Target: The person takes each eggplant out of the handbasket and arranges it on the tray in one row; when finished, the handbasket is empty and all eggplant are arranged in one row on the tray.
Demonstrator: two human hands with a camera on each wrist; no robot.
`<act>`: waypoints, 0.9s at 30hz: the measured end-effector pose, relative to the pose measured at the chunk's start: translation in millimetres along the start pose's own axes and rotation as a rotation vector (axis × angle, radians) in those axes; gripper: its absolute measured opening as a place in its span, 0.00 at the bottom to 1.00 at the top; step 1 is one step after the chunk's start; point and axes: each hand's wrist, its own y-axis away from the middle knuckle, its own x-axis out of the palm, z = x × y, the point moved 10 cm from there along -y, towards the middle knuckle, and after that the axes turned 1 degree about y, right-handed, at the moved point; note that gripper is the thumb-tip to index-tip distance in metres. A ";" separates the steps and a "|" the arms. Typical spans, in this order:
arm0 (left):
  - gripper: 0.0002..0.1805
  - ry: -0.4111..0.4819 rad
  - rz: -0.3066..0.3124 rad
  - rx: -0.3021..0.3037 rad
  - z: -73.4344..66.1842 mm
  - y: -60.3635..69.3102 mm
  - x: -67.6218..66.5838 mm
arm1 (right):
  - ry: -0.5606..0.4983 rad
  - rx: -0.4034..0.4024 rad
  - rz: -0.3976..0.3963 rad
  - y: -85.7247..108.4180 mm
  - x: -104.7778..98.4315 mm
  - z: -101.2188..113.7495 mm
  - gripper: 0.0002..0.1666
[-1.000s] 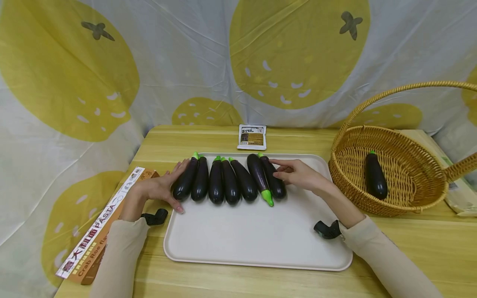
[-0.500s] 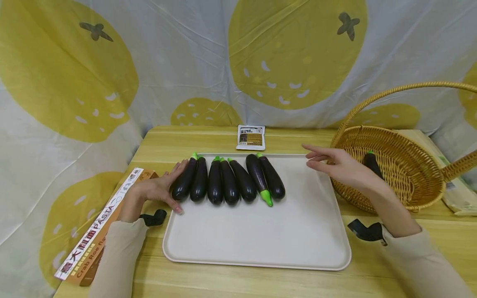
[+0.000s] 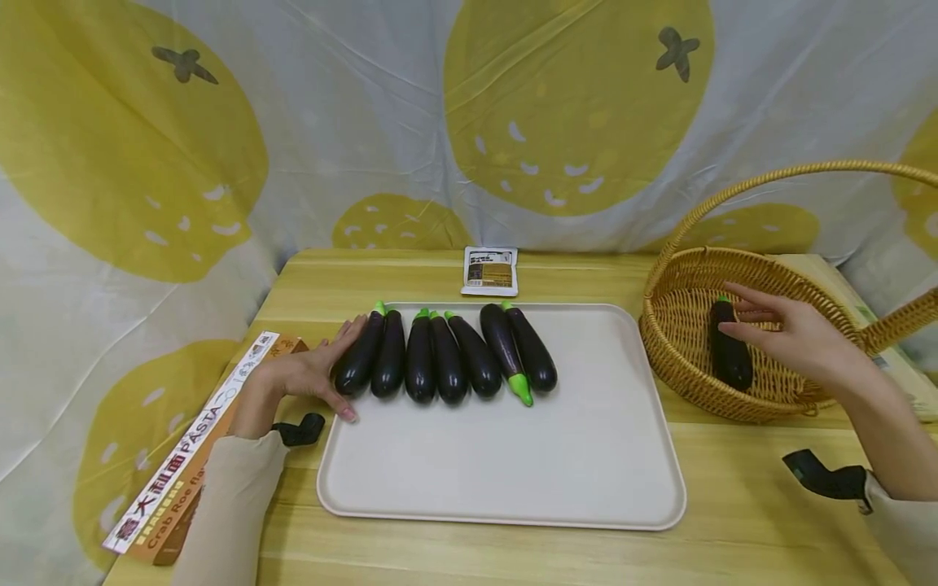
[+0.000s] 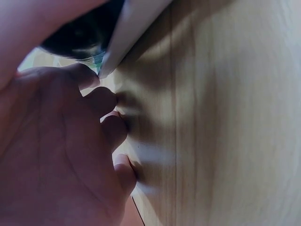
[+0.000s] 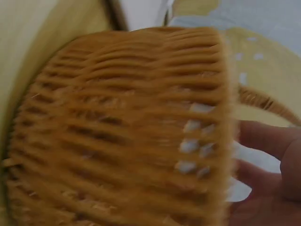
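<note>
Several dark purple eggplants [image 3: 421,358] with green stems lie side by side on a white tray [image 3: 506,464]; one points its stem toward me. My left hand [image 3: 311,374] rests with spread fingers at the tray's left edge, against or close beside the leftmost eggplant [image 3: 359,358]. In the left wrist view its fingertips [image 4: 115,132] touch the wooden table by the tray rim. Over the wicker basket [image 3: 677,342] reaches my right hand [image 3: 795,334], fingers extended near the single eggplant [image 3: 730,350] inside. Contact with that eggplant cannot be told; the basket wall [image 5: 122,122] hides it in the right wrist view.
A long pasta box [image 3: 194,448] lies slanted left of the tray. Behind the tray is a small packet [image 3: 490,271]. The basket's tall handle [image 3: 791,171] arches over it, and a pale flat package [image 3: 905,370] lies behind on the right. A patterned curtain [image 3: 308,122] backs the table.
My right hand has left the rightmost eggplant on the tray and moved right, over the basket. The left hand has stayed in place, and the eggplants lie as before.
</note>
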 end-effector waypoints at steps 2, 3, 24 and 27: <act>0.85 0.001 0.000 0.001 0.0 0.3 0.4 | -0.013 0.032 0.034 -0.6 5.4 -15.0 0.48; 0.85 0.002 0.000 0.003 -0.1 0.3 0.5 | -0.018 0.044 0.042 -1.1 7.6 -21.5 0.49; 0.85 -0.001 -0.002 0.009 -0.1 0.9 0.2 | -0.035 0.116 0.070 -0.3 28.8 -44.9 0.50; 0.85 0.000 0.000 0.009 -0.5 1.0 0.1 | -0.038 0.128 0.076 0.5 29.7 -45.5 0.50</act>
